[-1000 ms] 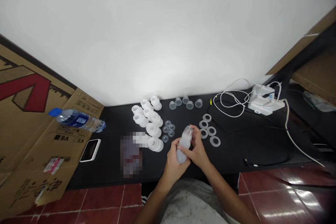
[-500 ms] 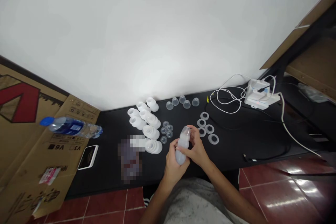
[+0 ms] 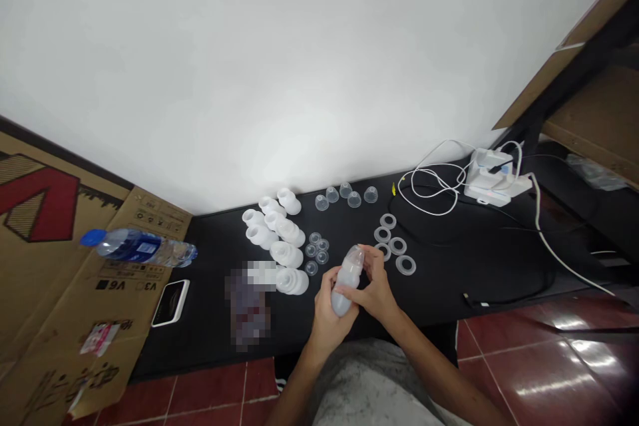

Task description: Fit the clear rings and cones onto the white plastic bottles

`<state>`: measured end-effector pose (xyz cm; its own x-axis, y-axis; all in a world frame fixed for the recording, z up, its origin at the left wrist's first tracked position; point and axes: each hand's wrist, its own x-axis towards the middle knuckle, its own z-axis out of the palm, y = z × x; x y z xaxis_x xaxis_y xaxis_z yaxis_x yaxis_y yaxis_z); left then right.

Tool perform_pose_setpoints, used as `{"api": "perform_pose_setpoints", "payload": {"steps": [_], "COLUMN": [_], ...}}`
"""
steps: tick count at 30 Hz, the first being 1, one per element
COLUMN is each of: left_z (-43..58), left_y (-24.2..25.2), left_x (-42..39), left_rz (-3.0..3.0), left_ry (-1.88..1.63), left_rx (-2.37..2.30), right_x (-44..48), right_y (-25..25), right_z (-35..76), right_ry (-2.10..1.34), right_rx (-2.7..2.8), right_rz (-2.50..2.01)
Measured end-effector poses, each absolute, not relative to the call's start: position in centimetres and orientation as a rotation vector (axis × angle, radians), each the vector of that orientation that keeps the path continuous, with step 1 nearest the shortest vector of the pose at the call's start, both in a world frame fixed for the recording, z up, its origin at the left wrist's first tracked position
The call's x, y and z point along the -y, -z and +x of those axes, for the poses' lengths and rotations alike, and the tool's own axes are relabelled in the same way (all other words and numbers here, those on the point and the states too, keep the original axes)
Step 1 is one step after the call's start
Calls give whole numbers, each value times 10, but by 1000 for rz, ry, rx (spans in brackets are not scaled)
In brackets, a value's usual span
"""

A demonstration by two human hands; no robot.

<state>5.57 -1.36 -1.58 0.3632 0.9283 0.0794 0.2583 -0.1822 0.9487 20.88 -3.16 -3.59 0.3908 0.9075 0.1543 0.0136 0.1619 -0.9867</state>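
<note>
While curved, left hand [image 3: 329,314] round bottle [image 3: 349,275].

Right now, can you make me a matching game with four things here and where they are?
1. clear domes
2. phone
3. flat rings
4. capped bottle

A. held by the left hand and right hand
B. beside the cardboard box
C. lying just past the right hand
D. near the wall

Pairs: 1-D, 2-B, 3-C, 4-A
</note>
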Motion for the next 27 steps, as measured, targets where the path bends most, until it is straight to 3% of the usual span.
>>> {"api": "perform_pose_setpoints", "payload": {"steps": [8,19,27], "left_z": [60,60,49], "left_y": [15,27,26], "left_x": [16,26,29], "left_rz": [1730,1664,1295], "left_ry": [-884,-958,-888], "left_rx": [-1029,-1084,-770], "right_x": [35,35,30], "right_y": [26,18,-1], "right_z": [214,225,224], "right_ry": [-1100,-1285,-1450], "right_rx": [756,789,886], "right_rz": [-950,-896,-638]}}
